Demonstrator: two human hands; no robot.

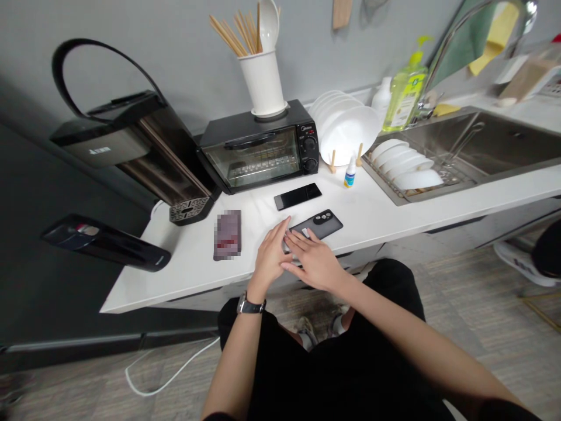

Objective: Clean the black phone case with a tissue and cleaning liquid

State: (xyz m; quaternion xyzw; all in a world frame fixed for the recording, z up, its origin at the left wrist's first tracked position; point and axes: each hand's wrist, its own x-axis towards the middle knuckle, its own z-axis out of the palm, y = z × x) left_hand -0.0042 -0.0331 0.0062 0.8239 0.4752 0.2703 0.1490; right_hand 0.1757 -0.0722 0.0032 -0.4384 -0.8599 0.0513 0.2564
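My left hand (272, 255), with a dark watch (251, 304) on its wrist, rests at the counter's front edge with its fingers stretched out. My right hand (316, 260) is beside it, fingers extended and touching or overlapping the left fingertips. Nothing shows held in either hand. Just beyond the fingers lies a dark grey phone or phone case (328, 224) with a black camera block; its left end is partly covered by my hands. Behind it a black phone (298, 197) lies flat. A small white spray bottle (349, 173) with a blue and yellow label stands upright to the right.
A blurred-out rectangular item (228, 235) and a dark thermos (109, 242) are on the left. A black drinks machine (144, 152) and toaster oven (263, 155) stand behind, a white utensil holder (263, 82) on the oven. Plates (348, 131) and a sink (499, 143) are right.
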